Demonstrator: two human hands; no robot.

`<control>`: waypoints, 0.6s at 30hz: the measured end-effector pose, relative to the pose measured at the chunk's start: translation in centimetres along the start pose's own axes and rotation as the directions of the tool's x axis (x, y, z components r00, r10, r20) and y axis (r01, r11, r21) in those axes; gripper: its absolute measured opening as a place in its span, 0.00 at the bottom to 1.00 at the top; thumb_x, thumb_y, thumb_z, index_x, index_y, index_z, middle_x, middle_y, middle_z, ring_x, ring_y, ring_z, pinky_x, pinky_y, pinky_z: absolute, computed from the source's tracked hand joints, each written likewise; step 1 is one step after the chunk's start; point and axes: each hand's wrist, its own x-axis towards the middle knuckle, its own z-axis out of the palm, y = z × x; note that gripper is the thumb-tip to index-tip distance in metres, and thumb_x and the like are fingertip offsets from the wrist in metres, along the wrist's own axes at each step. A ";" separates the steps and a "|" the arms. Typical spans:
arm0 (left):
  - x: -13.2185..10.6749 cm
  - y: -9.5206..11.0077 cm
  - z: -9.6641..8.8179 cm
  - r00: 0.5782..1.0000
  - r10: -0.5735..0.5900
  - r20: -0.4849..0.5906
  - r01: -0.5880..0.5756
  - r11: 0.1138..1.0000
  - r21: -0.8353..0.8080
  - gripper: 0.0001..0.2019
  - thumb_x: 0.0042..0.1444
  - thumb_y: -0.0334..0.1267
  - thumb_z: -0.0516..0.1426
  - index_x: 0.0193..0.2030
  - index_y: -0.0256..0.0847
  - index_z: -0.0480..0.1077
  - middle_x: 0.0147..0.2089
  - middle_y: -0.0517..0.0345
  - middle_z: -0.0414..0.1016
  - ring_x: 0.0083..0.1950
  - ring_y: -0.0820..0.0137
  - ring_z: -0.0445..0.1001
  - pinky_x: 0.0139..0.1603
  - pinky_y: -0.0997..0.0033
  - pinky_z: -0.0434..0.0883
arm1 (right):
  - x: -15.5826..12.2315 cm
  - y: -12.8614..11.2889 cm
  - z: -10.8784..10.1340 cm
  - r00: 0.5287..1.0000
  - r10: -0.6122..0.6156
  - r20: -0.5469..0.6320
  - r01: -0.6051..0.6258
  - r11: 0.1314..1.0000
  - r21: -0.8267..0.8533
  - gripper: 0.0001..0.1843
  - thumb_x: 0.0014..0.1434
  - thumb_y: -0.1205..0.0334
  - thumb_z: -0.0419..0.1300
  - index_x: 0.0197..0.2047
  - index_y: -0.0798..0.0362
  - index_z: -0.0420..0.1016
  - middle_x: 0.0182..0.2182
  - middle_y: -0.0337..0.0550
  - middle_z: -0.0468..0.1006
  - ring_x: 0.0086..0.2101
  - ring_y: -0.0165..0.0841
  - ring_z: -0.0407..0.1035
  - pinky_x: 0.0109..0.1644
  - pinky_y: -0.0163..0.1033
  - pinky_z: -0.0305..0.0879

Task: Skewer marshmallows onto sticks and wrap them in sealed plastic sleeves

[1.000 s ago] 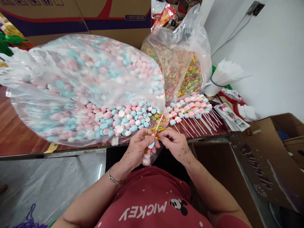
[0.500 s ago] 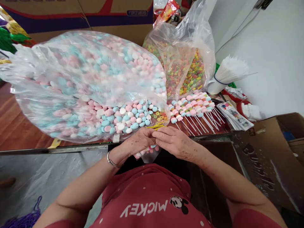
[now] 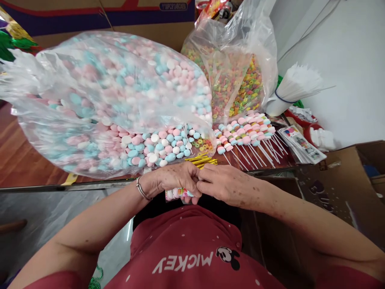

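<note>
My left hand (image 3: 174,180) is closed round a small clear packet of pink, blue and white candies (image 3: 177,194) that pokes out below my fingers. My right hand (image 3: 224,185) meets it fingertip to fingertip, its fingers pinched at the packet's top; what they pinch is hidden. Both hands hover at the table's near edge (image 3: 90,185), just in front of a bundle of gold twist ties (image 3: 201,160). A bracelet sits on my left wrist.
A huge clear bag of pink, blue and white candies (image 3: 114,100) fills the table. Behind it stand a bag of coloured ring candies (image 3: 231,80), a row of candy skewers (image 3: 246,134), a bundle of white sticks (image 3: 294,86), printed cards (image 3: 300,144) and an open cardboard box (image 3: 345,188).
My hands have dropped closer to my body and the packet has turned from upright to lying sideways under my left fingers. The stick that stood up between my hands is no longer visible.
</note>
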 end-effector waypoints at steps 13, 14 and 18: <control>1.3 1.2 1.8 0.528 0.613 -0.588 0.114 0.635 0.764 0.08 0.46 0.23 0.53 0.28 0.38 0.70 0.27 0.52 0.73 0.32 0.62 0.73 0.36 0.64 0.71 | 1.5 0.3 3.2 0.921 0.302 -0.245 -0.378 0.843 -0.382 0.14 0.64 0.77 0.47 0.38 0.60 0.73 0.30 0.51 0.73 0.32 0.39 0.64 0.30 0.40 0.56; 1.6 1.1 1.9 0.431 0.667 -0.608 0.078 0.644 0.761 0.08 0.48 0.24 0.52 0.30 0.38 0.70 0.29 0.51 0.73 0.34 0.62 0.73 0.38 0.63 0.71 | 1.7 0.8 3.5 0.878 0.333 -0.344 -0.453 0.808 -0.376 0.13 0.64 0.76 0.47 0.37 0.59 0.73 0.29 0.50 0.72 0.32 0.39 0.64 0.31 0.40 0.56; 1.8 1.4 1.8 0.527 0.529 -0.665 -0.389 0.846 0.364 0.10 0.50 0.31 0.55 0.38 0.38 0.74 0.30 0.56 0.73 0.31 0.68 0.70 0.33 0.69 0.70 | 2.1 2.4 4.2 0.607 0.431 -0.667 -0.646 0.756 -0.100 0.13 0.65 0.72 0.50 0.30 0.54 0.69 0.26 0.44 0.71 0.30 0.35 0.64 0.35 0.38 0.59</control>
